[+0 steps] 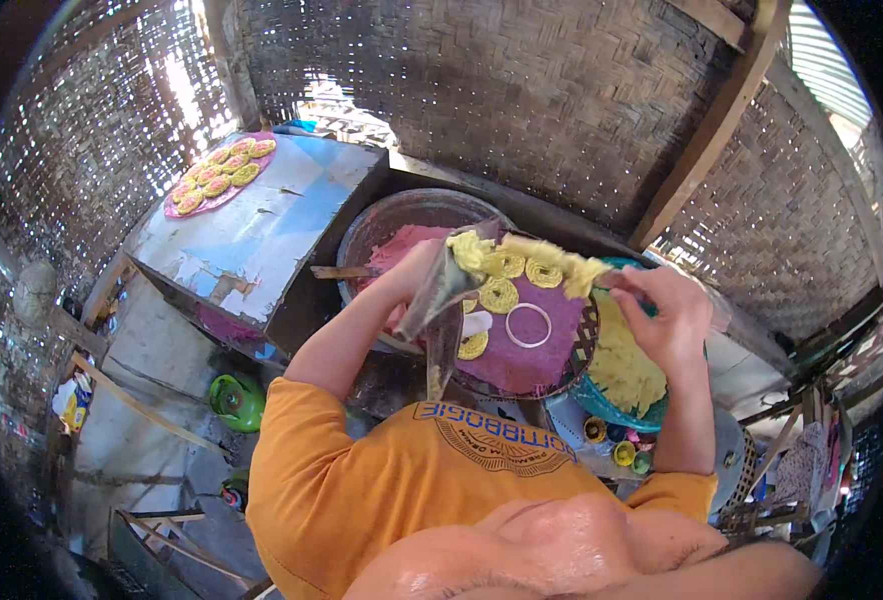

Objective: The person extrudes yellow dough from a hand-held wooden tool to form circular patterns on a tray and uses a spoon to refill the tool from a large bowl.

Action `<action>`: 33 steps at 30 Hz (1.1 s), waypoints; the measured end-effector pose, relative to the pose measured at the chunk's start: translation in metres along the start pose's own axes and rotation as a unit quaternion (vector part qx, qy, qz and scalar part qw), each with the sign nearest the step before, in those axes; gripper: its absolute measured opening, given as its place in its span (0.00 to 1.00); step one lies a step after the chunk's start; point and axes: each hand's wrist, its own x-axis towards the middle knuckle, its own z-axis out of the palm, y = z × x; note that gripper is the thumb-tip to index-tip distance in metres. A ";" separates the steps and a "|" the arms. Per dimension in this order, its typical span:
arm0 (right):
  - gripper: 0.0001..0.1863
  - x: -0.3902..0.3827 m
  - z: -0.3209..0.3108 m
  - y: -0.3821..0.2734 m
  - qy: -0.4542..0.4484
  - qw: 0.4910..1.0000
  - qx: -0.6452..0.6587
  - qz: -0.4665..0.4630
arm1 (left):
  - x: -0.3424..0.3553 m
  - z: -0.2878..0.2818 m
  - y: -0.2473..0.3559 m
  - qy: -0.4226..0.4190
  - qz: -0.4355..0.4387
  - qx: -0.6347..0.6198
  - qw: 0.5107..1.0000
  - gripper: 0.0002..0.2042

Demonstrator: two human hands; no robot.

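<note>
My left hand (423,266) is closed on a clear plastic bag (439,295), whose mouth has a lump of pale yellow dough (472,253) in it. Yellow dough smears a long stick-like piece (561,262) that reaches from the bag toward my right hand (664,312). The fingers of that hand are bent round its right end. Both hands are above a round woven tray (590,335) lined with a purple sheet (536,368). Several yellow dough spirals (498,295) lie on the sheet beside a white ring (528,325). A white tube-like piece (476,323) overlaps one spiral.
Behind my left hand stands a large basin (361,225) of pink dough (401,245) with a wooden stick (339,272). A green basin (593,400) of yellow dough (626,360) stands right. Pink-and-yellow spirals (217,180) lie on the box (261,230) far left. Woven walls surround the bench.
</note>
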 end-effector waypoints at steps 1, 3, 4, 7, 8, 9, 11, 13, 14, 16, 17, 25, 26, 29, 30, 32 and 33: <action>0.13 -0.002 0.007 0.005 -0.001 1.000 0.000 0.011 | 0.003 0.006 0.002 -0.001 -0.066 -0.194 0.979 0.20; 0.13 -0.010 0.023 0.014 0.000 0.999 -0.002 0.044 | 0.011 0.006 0.015 -0.080 -0.084 -0.365 0.924 0.28; 0.13 -0.014 0.028 0.013 -0.018 0.997 0.028 0.066 | 0.010 0.001 0.020 -0.085 -0.081 -0.356 0.927 0.30; 0.12 -0.028 0.038 0.009 -0.076 0.987 0.096 0.102 | 0.008 -0.010 0.029 -0.077 -0.039 -0.293 0.952 0.28; 0.12 -0.027 0.039 0.008 -0.080 0.986 0.110 0.094 | 0.008 -0.010 0.024 -0.070 -0.020 -0.265 0.961 0.26; 0.12 -0.026 0.039 0.006 -0.086 0.985 0.123 0.088 | 0.007 -0.004 0.011 -0.052 -0.011 -0.277 0.959 0.23; 0.12 -0.019 0.035 0.003 -0.085 0.987 0.125 0.058 | 0.008 0.003 -0.007 -0.036 -0.057 -0.259 0.964 0.18; 0.12 -0.012 0.027 0.003 -0.097 0.989 0.105 0.046 | 0.002 0.007 -0.017 -0.017 -0.082 -0.177 0.981 0.19; 0.13 -0.010 0.021 0.005 -0.105 0.989 0.089 0.046 | 0.001 0.000 -0.002 -0.025 -0.036 -0.047 0.998 0.19; 0.11 -0.002 0.010 0.005 -0.133 0.988 0.073 0.040 | -0.004 -0.011 0.030 -0.001 -0.002 0.121 0.993 0.19; 0.10 0.004 0.007 0.004 -0.166 0.983 0.064 0.042 | -0.008 -0.009 0.044 0.017 -0.015 0.156 0.987 0.19; 0.13 0.030 0.015 -0.026 -0.329 0.941 -0.013 0.082 | -0.016 0.017 0.066 0.021 -0.007 0.272 0.962 0.14; 0.13 0.030 0.020 -0.032 -0.317 0.945 -0.027 0.078 | -0.016 0.019 0.064 0.028 -0.015 0.260 0.965 0.14; 0.12 0.025 0.035 -0.047 -0.269 0.960 -0.051 0.056 | -0.015 0.018 0.064 0.035 -0.022 0.240 0.970 0.14; 0.11 0.020 0.041 -0.049 -0.236 0.969 -0.052 0.044 | -0.014 0.018 0.059 0.023 -0.017 0.225 0.974 0.14; 0.09 0.012 0.046 -0.051 -0.166 0.981 -0.078 -0.059 | -0.011 0.015 0.046 0.001 -0.007 0.196 0.981 0.14; 0.09 0.009 0.048 -0.052 -0.130 0.981 -0.091 -0.111 | -0.010 0.013 0.045 -0.010 -0.025 0.177 0.984 0.15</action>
